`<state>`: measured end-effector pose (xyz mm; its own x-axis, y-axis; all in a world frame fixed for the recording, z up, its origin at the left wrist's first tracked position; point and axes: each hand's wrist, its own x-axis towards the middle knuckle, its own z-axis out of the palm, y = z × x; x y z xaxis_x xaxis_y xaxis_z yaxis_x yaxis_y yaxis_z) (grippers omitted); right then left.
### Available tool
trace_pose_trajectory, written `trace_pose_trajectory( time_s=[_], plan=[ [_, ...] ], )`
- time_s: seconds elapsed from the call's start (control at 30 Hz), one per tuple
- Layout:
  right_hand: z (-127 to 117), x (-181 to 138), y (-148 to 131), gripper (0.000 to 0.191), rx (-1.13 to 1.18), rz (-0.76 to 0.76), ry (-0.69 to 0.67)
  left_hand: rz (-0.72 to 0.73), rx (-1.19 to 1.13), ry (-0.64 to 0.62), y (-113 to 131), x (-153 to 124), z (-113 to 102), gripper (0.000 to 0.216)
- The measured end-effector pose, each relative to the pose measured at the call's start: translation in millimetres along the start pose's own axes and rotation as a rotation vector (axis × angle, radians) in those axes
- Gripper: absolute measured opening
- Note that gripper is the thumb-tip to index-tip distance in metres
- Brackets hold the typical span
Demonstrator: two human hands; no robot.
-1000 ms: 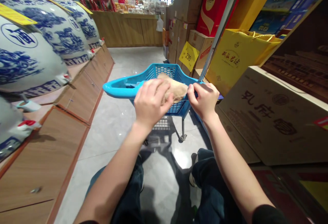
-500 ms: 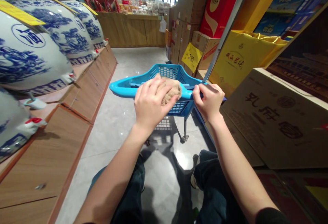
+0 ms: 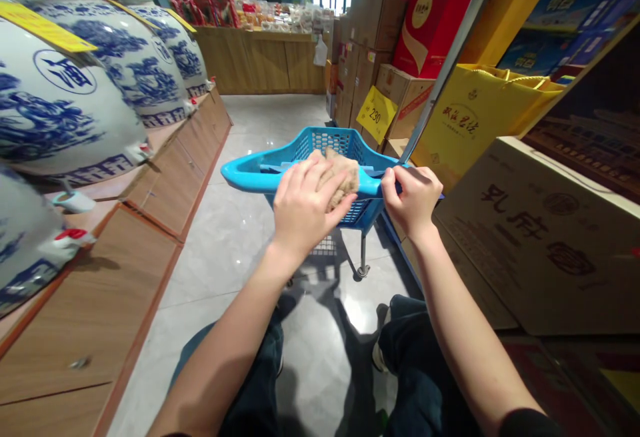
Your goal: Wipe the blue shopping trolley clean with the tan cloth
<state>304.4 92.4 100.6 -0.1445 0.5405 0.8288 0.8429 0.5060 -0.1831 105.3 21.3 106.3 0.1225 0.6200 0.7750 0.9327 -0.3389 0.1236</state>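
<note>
A blue plastic shopping cart [image 3: 250,177] stands in front of me, its handle facing me. My left hand [image 3: 307,200] is pressed over a crumpled beige cloth [image 3: 345,173], which wraps the middle of the handle. The fingers curve across the cloth, and the thumb lies along its near side. My right hand [image 3: 413,200] is closed in a fist around the right part of the handle. Below the handle, the cart's mesh basket [image 3: 333,138] is partly hidden by my hands and the cloth.
Large blue-and-white jars [image 3: 75,110] line the wooden cabinets [image 3: 100,290] on the left. Cardboard boxes [image 3: 525,223], a yellow bag [image 3: 460,123] and a slanted metal post [image 3: 445,70] crowd the right. A wooden counter [image 3: 260,60] with packaged goods stands ahead, across the grey floor [image 3: 200,270].
My left hand and the cloth sit slightly farther right on the handle, and the cloth's folds have shifted. The right hand keeps its hold. The whole view has moved a little.
</note>
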Motion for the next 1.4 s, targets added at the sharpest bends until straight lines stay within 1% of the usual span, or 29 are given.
trace_pose_trajectory(
  time_s=[0.07,0.13,0.2,0.27,0.4,0.47,0.53,0.63,0.7,0.77,0.8,0.83,0.9,0.97,1.03,1.13,1.2,1.27,1.33,1.4],
  plan=[
    [-1,0,1,0.040,-0.005,-0.017,-0.006,-0.069,0.017,0.041,-19,3,-8,0.027],
    [0,0,0,0.041,-0.021,-0.025,-0.004,-0.167,0.039,0.090,-38,6,-14,0.028],
    [0,-1,-1,0.041,-0.032,-0.024,0.011,-0.209,0.041,0.105,-46,6,-16,0.031],
    [2,-1,-2,0.041,-0.036,-0.022,0.034,-0.171,0.041,0.086,-37,4,-12,0.031],
    [2,0,1,0.040,-0.033,-0.009,0.047,0.039,0.008,-0.006,-3,0,0,0.034],
    [1,0,3,0.040,-0.025,-0.004,0.034,0.087,-0.022,-0.042,-1,1,0,0.035],
    [1,0,4,0.040,-0.011,-0.010,0.021,0.038,-0.027,-0.036,-12,3,-5,0.032],
    [1,0,3,0.041,0.004,-0.020,0.016,-0.119,0.009,0.018,-32,6,-12,0.030],
    [1,-1,2,0.040,0.005,-0.015,0.025,-0.157,0.035,0.043,-33,5,-11,0.032],
    [2,-1,2,0.040,0.003,-0.015,0.046,-0.094,0.048,0.036,-19,2,-5,0.034],
    [3,0,3,0.040,0.002,-0.017,0.061,-0.027,0.047,0.016,-9,0,-2,0.035],
    [3,0,4,0.040,0.001,-0.022,0.078,0.050,0.034,-0.013,1,-2,2,0.039],
    [4,0,6,0.040,0.002,-0.036,0.103,0.133,0.018,-0.063,13,-4,7,0.049],
    [5,1,8,0.040,0.007,-0.056,0.110,0.130,0.022,-0.078,12,-3,6,0.051],
    [5,0,8,0.040,0.011,-0.077,0.104,0.061,0.038,-0.052,-2,1,1,0.042],
    [5,-1,6,0.040,0.016,-0.089,0.106,-0.077,0.060,0.020,-23,6,-7,0.030],
    [5,-1,4,0.040,0.019,-0.078,0.113,-0.121,0.073,0.048,-24,6,-7,0.029],
    [6,-1,3,0.039,0.013,-0.064,0.120,-0.081,0.070,0.037,-13,4,-2,0.032],
    [7,-1,4,0.039,0.002,-0.058,0.125,0.028,0.045,-0.017,2,2,5,0.037],
    [7,-1,6,0.039,-0.003,-0.072,0.130,0.118,0.016,-0.073,12,1,9,0.041]
  ],
)
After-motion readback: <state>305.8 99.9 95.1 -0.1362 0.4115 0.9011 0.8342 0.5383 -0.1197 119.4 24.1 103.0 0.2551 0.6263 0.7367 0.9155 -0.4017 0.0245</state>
